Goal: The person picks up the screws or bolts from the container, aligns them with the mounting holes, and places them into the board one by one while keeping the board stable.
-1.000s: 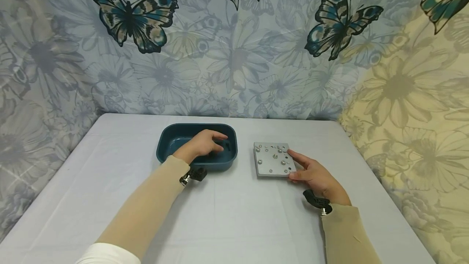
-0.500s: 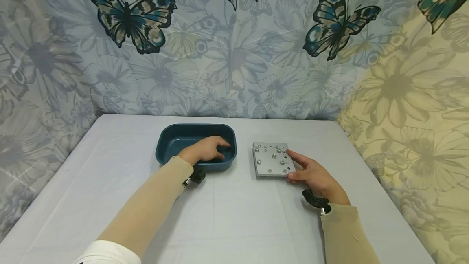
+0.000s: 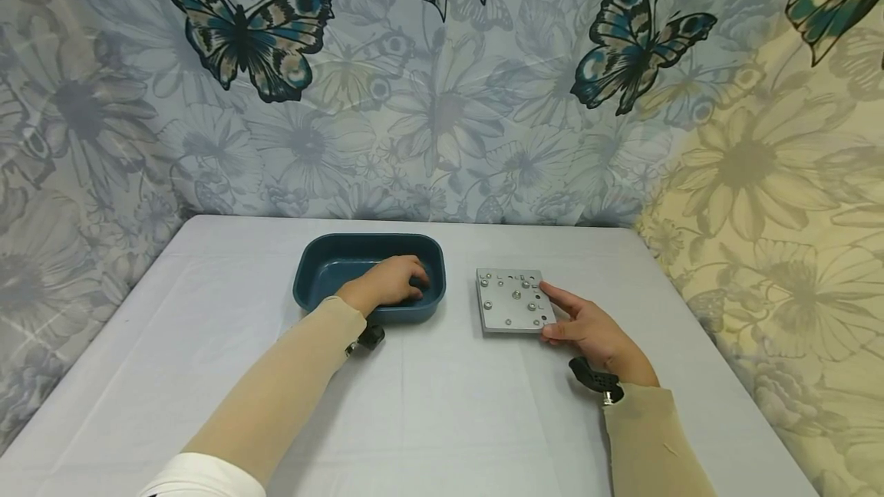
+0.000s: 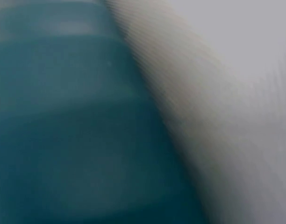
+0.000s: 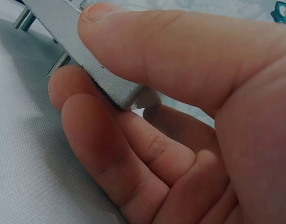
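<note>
My left hand (image 3: 392,281) reaches down into a dark teal plastic tray (image 3: 370,315), near its right end, fingers bent downward. Its fingertips are hidden, and I cannot tell whether they pinch anything. The left wrist view is blurred, filled by the teal tray wall (image 4: 77,154). With my right hand (image 3: 597,336) I grip the right side of a square grey metal plate (image 3: 504,307) dotted with screw heads and holes. In the right wrist view, my thumb lies on the plate's edge (image 5: 105,79), fingers curl beneath, and threaded screw ends (image 5: 59,64) stick out below.
A white cloth covers the table (image 3: 442,413). Behind it hangs a patterned fabric backdrop (image 3: 442,136) with butterflies and flowers. Black wrist cameras sit on both wrists, the right one (image 3: 595,378) close over the cloth.
My left hand has sunk deeper into the tray and slightly right, its extended index finger now bent down. The right hand and metal plate have stayed in place.
</note>
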The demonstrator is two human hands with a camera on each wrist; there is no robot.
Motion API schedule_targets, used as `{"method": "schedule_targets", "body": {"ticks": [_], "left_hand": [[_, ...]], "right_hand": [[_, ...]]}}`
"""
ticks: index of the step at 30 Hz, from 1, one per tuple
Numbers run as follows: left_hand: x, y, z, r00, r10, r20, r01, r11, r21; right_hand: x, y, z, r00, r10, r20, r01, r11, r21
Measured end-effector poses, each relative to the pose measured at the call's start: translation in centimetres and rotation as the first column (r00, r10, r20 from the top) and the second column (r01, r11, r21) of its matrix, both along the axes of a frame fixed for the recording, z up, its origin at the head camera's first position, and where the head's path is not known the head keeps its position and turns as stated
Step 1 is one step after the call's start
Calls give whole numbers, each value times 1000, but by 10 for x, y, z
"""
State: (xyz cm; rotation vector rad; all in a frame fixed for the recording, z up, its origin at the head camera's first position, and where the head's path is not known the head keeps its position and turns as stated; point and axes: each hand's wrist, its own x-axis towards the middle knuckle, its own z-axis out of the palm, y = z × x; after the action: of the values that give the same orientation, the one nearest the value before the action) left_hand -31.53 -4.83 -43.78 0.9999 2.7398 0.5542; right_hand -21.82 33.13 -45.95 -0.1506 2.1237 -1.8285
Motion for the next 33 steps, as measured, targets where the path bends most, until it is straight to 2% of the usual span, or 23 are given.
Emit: {"method": "schedule_targets", "body": {"ticks": [4,8,11,14,17,19,20,21,23,25,26,27,29,31,33], "left_hand": [[0,1,-1,999,6,-33,-7,1000,-14],[3,1,2,997,-17,-72,14,999,-51],[4,2,4,997,-20,-74,16,998,-54],[2,0,4,999,11,-41,-10,1000,6],[0,-1,6,995,90,43,-95,988,125],[0,-2,10,977,159,144,-190,952,240],[0,-3,12,959,187,213,-248,918,309],[1,-3,15,934,204,293,-309,872,379],[2,-5,19,876,203,437,-422,763,490],[3,-6,22,822,185,539,-509,664,548],[4,-7,23,798,173,578,-542,626,561],[4,-8,24,782,173,599,-565,604,562],[4,-9,25,759,185,624,-596,583,551],[4,-11,24,743,202,638,-617,575,537],[3,-12,23,736,212,643,-628,569,531]], "right_hand": [[0,1,0,1000,9,-6,-9,1000,-7],[1,0,0,1000,9,-8,-9,1000,-2],[1,0,0,1000,5,-7,-5,1000,5],[1,0,0,1000,5,-9,-5,1000,10],[1,0,0,1000,4,-10,-4,1000,15],[1,0,1,1000,4,-12,-4,1000,15],[1,0,1,1000,5,-13,-5,1000,16],[1,0,1,1000,5,-14,-5,1000,15],[1,0,2,1000,6,-15,-6,1000,12],[1,0,2,1000,9,-16,-8,1000,12],[1,0,3,1000,9,-16,-9,1000,14],[1,0,3,1000,9,-16,-8,1000,15],[1,0,3,1000,7,-19,-6,1000,22],[1,-1,3,1000,6,-18,-5,1000,29],[1,-1,3,1000,4,-15,-4,999,33]]}}
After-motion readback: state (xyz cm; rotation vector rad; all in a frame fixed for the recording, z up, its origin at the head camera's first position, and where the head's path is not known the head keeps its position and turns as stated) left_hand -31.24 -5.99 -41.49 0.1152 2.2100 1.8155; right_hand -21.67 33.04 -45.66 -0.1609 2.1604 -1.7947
